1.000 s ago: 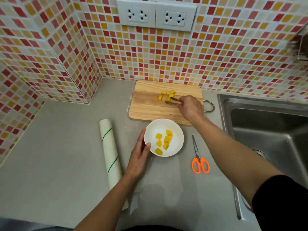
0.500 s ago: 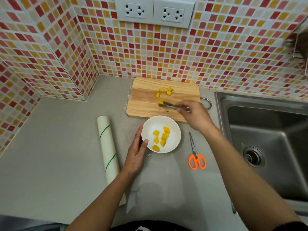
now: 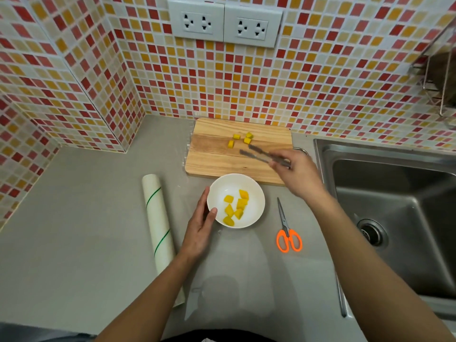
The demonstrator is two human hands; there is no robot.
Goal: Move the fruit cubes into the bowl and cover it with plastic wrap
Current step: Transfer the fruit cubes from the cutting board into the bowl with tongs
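Observation:
A white bowl [image 3: 257,193] with several yellow fruit cubes [image 3: 233,208] stands on the grey counter in front of a wooden cutting board [image 3: 212,159]. Several more fruit cubes [image 3: 243,139] lie near the board's far edge. My left hand [image 3: 199,230] rests against the bowl's left side with the thumb on its rim. My right hand [image 3: 296,174] grips metal tongs [image 3: 259,154] over the board. The tong tips are apart, just short of the cubes, with nothing between them. A roll of plastic wrap [image 3: 158,218] lies to the left of the bowl.
Orange-handled scissors [image 3: 287,233] lie to the right of the bowl. A steel sink [image 3: 394,206] fills the right side. Tiled walls close off the back and left. A faint clear film [image 3: 195,292] lies on the counter near me.
Half a second ago the tongs carried a cube over the board's near part. Now their tips are apart and empty, and point back at the cubes on the board. My left hand stayed put.

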